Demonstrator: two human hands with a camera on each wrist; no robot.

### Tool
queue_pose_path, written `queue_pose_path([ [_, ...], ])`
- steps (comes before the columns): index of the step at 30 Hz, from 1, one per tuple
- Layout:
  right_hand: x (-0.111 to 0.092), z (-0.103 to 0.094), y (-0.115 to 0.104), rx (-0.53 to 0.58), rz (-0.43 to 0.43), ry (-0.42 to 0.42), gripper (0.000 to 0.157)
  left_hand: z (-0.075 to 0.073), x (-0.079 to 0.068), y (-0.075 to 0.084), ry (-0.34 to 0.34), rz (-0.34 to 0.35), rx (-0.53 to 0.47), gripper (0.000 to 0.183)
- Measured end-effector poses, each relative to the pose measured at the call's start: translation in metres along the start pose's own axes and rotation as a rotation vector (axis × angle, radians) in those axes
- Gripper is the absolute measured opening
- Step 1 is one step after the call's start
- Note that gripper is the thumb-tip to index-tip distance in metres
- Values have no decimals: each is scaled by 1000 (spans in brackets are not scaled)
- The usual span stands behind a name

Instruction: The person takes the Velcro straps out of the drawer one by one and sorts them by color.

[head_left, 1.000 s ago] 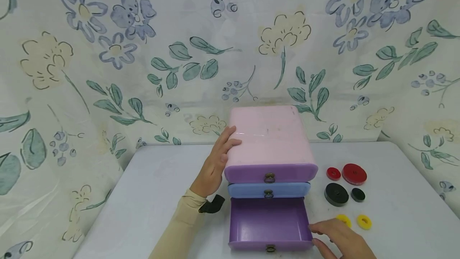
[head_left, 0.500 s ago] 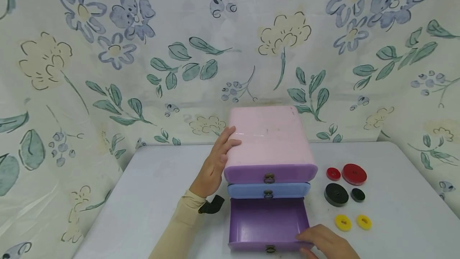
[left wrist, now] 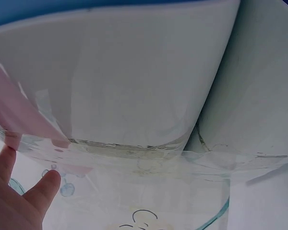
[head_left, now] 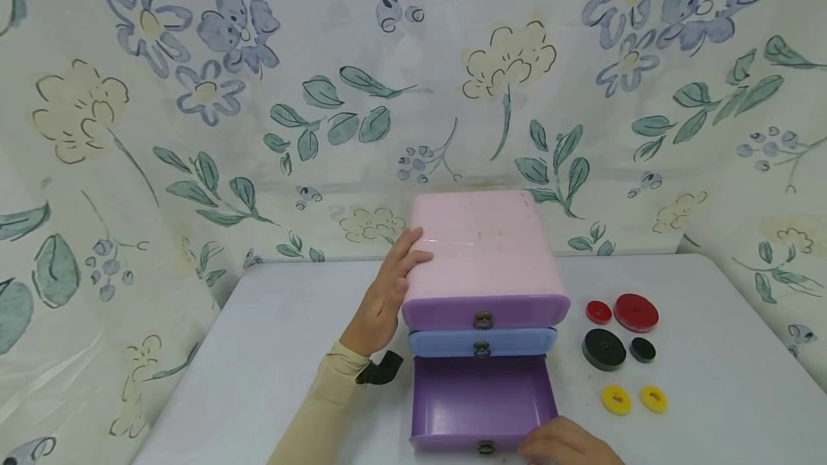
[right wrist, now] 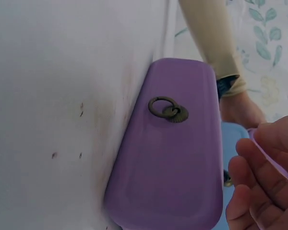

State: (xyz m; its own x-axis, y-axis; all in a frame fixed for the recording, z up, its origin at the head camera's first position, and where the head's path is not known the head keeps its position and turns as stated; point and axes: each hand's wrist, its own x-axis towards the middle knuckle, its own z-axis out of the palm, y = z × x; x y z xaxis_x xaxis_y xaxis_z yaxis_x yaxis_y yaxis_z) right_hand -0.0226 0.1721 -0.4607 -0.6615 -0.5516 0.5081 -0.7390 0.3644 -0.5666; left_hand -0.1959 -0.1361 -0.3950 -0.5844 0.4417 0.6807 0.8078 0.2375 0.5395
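Note:
A small chest of drawers (head_left: 481, 250) with a pink top stands on the table. Its lowest purple drawer (head_left: 484, 407) is pulled far out, and nothing lies inside. Along the chest's left side rests my left hand (head_left: 384, 300), fingers extended, with fingertips on the upper edge. My right hand (head_left: 568, 443) is at the front right corner of the drawer. In the right wrist view its fingers (right wrist: 259, 177) curl loosely, holding nothing, beside the drawer front with its brass ring pull (right wrist: 165, 109). Whether they touch the drawer, I cannot tell.
Right of the chest lie a large red button (head_left: 636, 313), a small red button (head_left: 598, 312), a large black disc (head_left: 604, 349), a small black disc (head_left: 642, 350) and two yellow buttons (head_left: 617, 400). A blue drawer (head_left: 482, 342) sticks out slightly. Floral cloth (head_left: 336, 163) hangs behind.
My right hand has moved left from the drawer's right side, over its corner, to the front edge, uncovering one yellow button. The left hand and the chest have stayed put.

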Motion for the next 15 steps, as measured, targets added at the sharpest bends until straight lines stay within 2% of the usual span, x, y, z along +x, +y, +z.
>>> queue_pose_path([
  [11, 3, 14, -10, 11, -52, 0, 40, 0, -1, 0, -2, -14, -2, 40],
  [15, 2, 18, -8, 2, -75, -35, 37, 1, -2, -1, -4, -13, -6, 39],
])
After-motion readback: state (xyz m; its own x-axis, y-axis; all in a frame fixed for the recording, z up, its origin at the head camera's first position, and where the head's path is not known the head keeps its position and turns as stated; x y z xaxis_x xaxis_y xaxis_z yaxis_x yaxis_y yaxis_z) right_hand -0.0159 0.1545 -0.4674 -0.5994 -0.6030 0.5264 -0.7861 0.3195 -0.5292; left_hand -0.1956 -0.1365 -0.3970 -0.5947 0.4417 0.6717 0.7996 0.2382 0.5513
